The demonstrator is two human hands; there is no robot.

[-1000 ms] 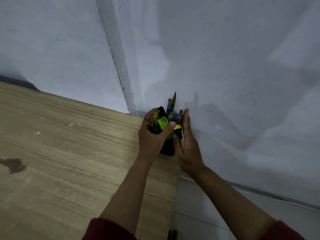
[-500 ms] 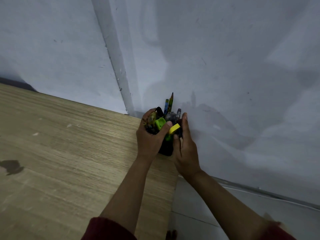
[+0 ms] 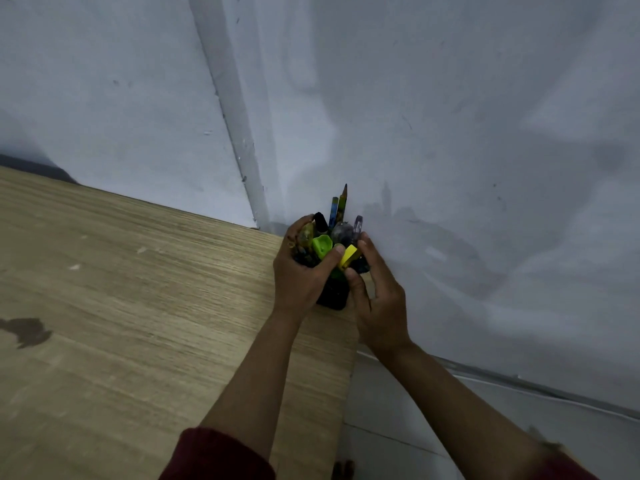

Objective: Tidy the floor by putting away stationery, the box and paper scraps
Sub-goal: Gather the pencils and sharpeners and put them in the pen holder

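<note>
A black pen holder (image 3: pixel 333 295) stands at the far right corner of a wooden table (image 3: pixel 138 306), close to the wall. It is packed with stationery: pencils (image 3: pixel 341 204), a green piece (image 3: pixel 322 245), a yellow piece (image 3: pixel 349 255) and a clear pen cap (image 3: pixel 357 224). My left hand (image 3: pixel 300 275) wraps the holder's left side, thumb pressing on the green piece. My right hand (image 3: pixel 375 292) cups the right side, thumb near the yellow piece. The holder's lower half is mostly hidden by my fingers.
A white wall (image 3: pixel 450 133) with a vertical corner strip (image 3: pixel 235 116) rises right behind the holder. A dark stain (image 3: pixel 26 330) marks the table's left part. Tiled floor (image 3: pixel 398 427) shows beyond the table's right edge, with my toes (image 3: pixel 343 470) at the bottom.
Both hands stay around the holder in the corner. My right thumb has shifted a little around the yellow piece, which now sits more tilted.
</note>
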